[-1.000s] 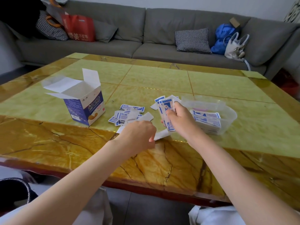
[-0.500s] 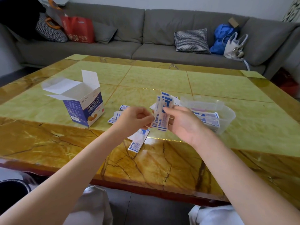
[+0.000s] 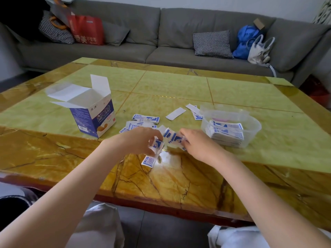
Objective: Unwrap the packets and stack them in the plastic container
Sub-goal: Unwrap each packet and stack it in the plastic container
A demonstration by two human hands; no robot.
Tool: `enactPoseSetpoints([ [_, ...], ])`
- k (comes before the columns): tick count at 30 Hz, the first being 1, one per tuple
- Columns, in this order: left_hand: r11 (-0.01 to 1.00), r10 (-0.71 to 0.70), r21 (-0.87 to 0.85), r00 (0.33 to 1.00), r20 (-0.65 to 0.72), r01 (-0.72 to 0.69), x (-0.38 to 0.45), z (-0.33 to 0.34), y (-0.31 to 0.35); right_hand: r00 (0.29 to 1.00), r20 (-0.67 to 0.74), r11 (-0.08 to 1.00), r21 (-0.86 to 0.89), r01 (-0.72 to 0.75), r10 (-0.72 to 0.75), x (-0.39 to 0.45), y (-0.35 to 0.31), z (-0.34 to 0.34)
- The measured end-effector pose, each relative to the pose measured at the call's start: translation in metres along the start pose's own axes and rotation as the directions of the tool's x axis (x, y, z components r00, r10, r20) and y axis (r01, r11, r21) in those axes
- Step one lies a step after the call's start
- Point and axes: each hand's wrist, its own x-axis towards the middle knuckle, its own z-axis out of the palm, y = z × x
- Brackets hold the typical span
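**A:** Status on hands?

**B:** Left hand (image 3: 141, 140) low over table (image 3: 179, 179), fingers curled, pinching a blue-and-white packet (image 3: 157, 146) at its top. Second packet (image 3: 150, 161) directly below; hanging from the first or lying on the marble, cannot tell.

**A:** Right?

**B:** Right hand (image 3: 198, 145) also down near the surface, fingers curled round a small fan of packets (image 3: 172, 137). Fan sits between the two hands, tilted toward the left hand. Exact count too blurred to read.

**A:** Hands touching?

**B:** Close, not clearly touching. Only packets between them.

**A:** Container location?

**B:** Clear plastic container (image 3: 250, 138) just right of the right hand, on the green part of the table. Stack of packets (image 3: 226, 134) inside, lying flat, printed side up. Something pink behind the stack, not identifiable.

**A:** Loose stock?

**B:** Scattered pile of packets (image 3: 143, 121) beyond the left hand, between box and container. Two white strips farther back: one (image 3: 175, 113) near table centre, another (image 3: 192, 108) beside the container's left rim, partly over one more packet.

**A:** Box?

**B:** Open cardboard box (image 3: 93, 113) left of the pile, upright, flaps up, blue and white print on the sides. Inside not visible.

**A:** Background?

**B:** Grey sofa (image 3: 161, 33) behind the table. Red bag (image 3: 86, 30) and checked cushion at left, another checked cushion (image 3: 212, 43) mid-right, blue bag (image 3: 248, 40) and white bag (image 3: 258, 50) at far right.
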Motion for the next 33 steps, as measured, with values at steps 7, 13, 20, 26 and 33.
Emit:
enactPoseSetpoints([
  [7, 0.996, -0.045, -0.081, 0.985, -0.169, 0.031, -0.001, 0.0, -0.009, 1.0, -0.028, 0.999, 0.044, -0.001, 0.003, 0.002, 0.0, -0.002],
  [13, 0.984, -0.053, -0.175, 0.882, -0.468, -0.033, -0.005, -0.006, -0.012, 0.993, -0.112, 0.984, 0.176, -0.026, 0.046, 0.008, -0.003, -0.006],
  [20, 0.895, -0.075, -0.424, 0.887, -0.456, -0.142, -0.001, -0.005, 0.0, 0.992, 0.105, 0.6, 0.79, -0.123, 0.065, 0.009, -0.022, -0.003],
  [26, 0.779, -0.121, -0.61, 0.921, -0.371, -0.143, -0.003, -0.009, -0.002, 0.946, -0.118, 0.614, 0.783, -0.1, 0.304, 0.016, -0.015, -0.005],
  [33, 0.59, -0.15, -0.773, 0.91, -0.387, -0.231, -0.01, -0.016, -0.006, 0.946, -0.071, 0.486, 0.869, -0.097, 0.316, 0.015, -0.004, -0.014],
])
